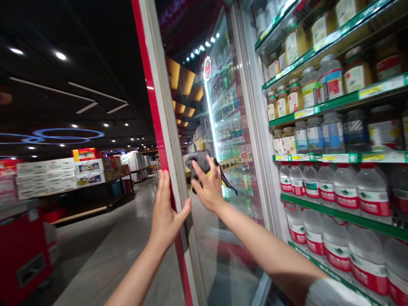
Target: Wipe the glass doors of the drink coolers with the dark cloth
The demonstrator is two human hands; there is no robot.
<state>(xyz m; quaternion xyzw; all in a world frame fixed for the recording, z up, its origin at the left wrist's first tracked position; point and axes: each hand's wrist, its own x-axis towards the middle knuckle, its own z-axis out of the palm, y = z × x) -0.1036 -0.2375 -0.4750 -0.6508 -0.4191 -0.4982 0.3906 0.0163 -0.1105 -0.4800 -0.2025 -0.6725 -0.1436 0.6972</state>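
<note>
Many white boxes [46, 174] sit in a stack on the far left. Next, my left hand [168, 212] is open, its fingers straight against the red edge [150, 89] of the glass fridge door [229, 140]. My right hand [207, 182] has hold of a dark grey cloth [200, 163] at the glass. Farther right, water bottles [346, 189] with red caps stand on a green-edged shelf [338, 215].
</note>
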